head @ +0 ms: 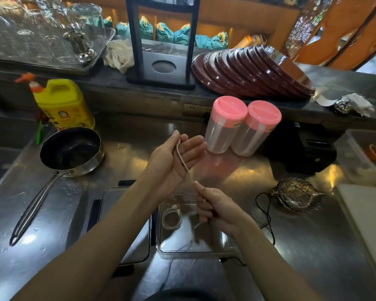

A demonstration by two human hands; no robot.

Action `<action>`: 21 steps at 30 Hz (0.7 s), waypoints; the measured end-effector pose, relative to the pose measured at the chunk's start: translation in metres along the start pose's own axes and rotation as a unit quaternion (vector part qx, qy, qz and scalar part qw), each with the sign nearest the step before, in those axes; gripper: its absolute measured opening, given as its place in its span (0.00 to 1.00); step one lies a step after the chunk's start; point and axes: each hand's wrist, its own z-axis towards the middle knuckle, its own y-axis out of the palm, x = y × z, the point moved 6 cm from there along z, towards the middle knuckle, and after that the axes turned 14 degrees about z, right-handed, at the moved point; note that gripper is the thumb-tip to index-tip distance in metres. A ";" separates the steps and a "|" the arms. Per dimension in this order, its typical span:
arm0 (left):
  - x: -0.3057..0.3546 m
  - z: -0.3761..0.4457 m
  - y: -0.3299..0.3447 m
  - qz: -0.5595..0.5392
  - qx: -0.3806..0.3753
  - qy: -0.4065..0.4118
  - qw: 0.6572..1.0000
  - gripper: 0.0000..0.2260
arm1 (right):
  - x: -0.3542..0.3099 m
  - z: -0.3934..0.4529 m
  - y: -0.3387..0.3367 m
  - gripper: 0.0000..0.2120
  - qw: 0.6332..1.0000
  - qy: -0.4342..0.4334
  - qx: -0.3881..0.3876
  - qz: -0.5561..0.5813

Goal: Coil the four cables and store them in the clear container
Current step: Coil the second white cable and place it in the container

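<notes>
Pan (71, 148): to your far left on the steel counter (302, 246), dark inside, its long handle running toward the near-left corner.
Yellow jug (63, 103): behind the pan, at the counter's back edge, orange pump on top.
Lid (122, 224): flat on the counter beneath your left forearm, just left of the container.
Left hand (174, 155): raised over the middle of the counter, palm up, fingers straight and spread; your thumb presses the pale cable's end against the palm.
Pale cable (183, 164): stretched taut from your left palm down to your right hand; a loose tail hangs below that fist over the container.
Container (195, 248): clear, open, near the front edge under your hands.
Coiled cable (172, 218): white, already lying in the container's left half.
Right hand (217, 208): lower and nearer you, above the container, fingers curled around the pale cable.
Jars (241, 127): two clear ones with pink lids, side by side and touching, toward the back edge, right of your left hand.
Black cable (267, 216): loose on the counter right of the container, looping beside the metal dish; another black end lies at the container's front edge.
Metal dish (297, 195): leaf-shaped, on the right part of the counter.
</notes>
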 end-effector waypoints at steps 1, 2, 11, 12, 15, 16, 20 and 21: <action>-0.002 -0.003 0.003 0.023 -0.004 -0.005 1.000 0.15 | 0.001 0.003 -0.005 0.19 1.000 0.006 0.025 0.002; -0.007 -0.005 0.005 0.049 -0.009 -0.014 0.999 0.16 | 0.000 0.006 -0.008 0.19 0.999 0.008 0.044 0.015; -0.063 -0.021 0.006 0.200 -0.006 -0.080 0.977 0.22 | -0.052 0.011 0.021 0.24 0.992 0.077 -0.029 0.095; -0.063 -0.021 0.003 0.222 0.019 -0.073 0.972 0.22 | -0.059 0.013 0.017 0.22 0.997 0.065 0.000 0.046; -0.064 -0.016 -0.013 0.238 0.094 -0.058 0.965 0.19 | -0.080 0.009 0.018 0.18 0.994 0.005 0.057 -0.090; -0.063 -0.013 -0.017 0.239 0.098 -0.054 0.965 0.18 | -0.083 0.007 0.020 0.17 0.993 -0.009 0.055 -0.102; -0.065 -0.008 -0.016 0.151 0.024 -0.057 0.987 0.15 | -0.088 0.004 0.022 0.15 0.995 -0.038 0.031 -0.089; -0.064 -0.009 -0.013 0.129 -0.002 -0.058 0.990 0.13 | -0.089 0.006 0.019 0.14 0.995 -0.042 0.028 -0.086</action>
